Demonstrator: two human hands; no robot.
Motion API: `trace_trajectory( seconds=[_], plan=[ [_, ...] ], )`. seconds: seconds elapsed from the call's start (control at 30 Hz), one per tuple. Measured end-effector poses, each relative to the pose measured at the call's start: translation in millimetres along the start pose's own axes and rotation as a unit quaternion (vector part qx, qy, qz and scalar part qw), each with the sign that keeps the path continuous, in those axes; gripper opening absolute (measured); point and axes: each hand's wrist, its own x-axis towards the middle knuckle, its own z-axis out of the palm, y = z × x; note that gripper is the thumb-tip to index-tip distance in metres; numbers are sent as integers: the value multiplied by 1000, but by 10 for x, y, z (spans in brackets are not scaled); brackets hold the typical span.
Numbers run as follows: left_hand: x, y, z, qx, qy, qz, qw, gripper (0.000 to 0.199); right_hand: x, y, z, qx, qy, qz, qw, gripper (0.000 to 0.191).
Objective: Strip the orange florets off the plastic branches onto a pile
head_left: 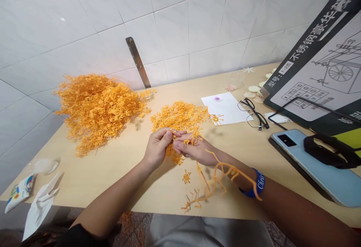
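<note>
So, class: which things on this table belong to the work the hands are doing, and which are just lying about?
In the work:
left hand and right hand, both pinching an orange plastic sprig
orange branched frame trailing over the right wrist
large orange heap
small orange pile

Lying about:
glasses
phone
white paper
printed cardboard box
wrapper

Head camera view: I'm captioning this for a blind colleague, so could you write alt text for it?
Two bare hands, left hand and right hand, meet over a tan table, pinching a small orange plastic piece between the fingers while an orange sprue strip dangles by the right wrist. Behind lie a large orange pile and a smaller pile; glasses and a phone lie right.
</note>
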Motion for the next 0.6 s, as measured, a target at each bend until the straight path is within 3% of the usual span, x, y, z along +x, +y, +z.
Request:
trace_trajectory(
  seconds=[0.07,0.13,0.2,0.3,0.43,0.5,0.6],
  plan=[
    [35,35,-20,-50,59,-14,997,38,-1,-46,23,-15,-60,-14,998,47],
    [80,67,-62,-33,93,17,995,38,3,-64,24,12,-79,3,997,44],
    [121,74,-113,54,86,53,993,37,5,-48,-9,103,-56,33,993,40],
    [161,35,-180,191,62,66,977,39,0,-11,-96,268,-30,54,961,29],
    [178,5,-215,316,44,98,943,43,-10,-24,-160,362,-49,66,928,20],
    [173,29,-212,328,36,109,938,41,-10,-31,-164,371,-78,76,922,21],
    [154,82,-202,260,-3,82,962,40,-11,-22,-174,355,-99,113,923,21]
  ],
)
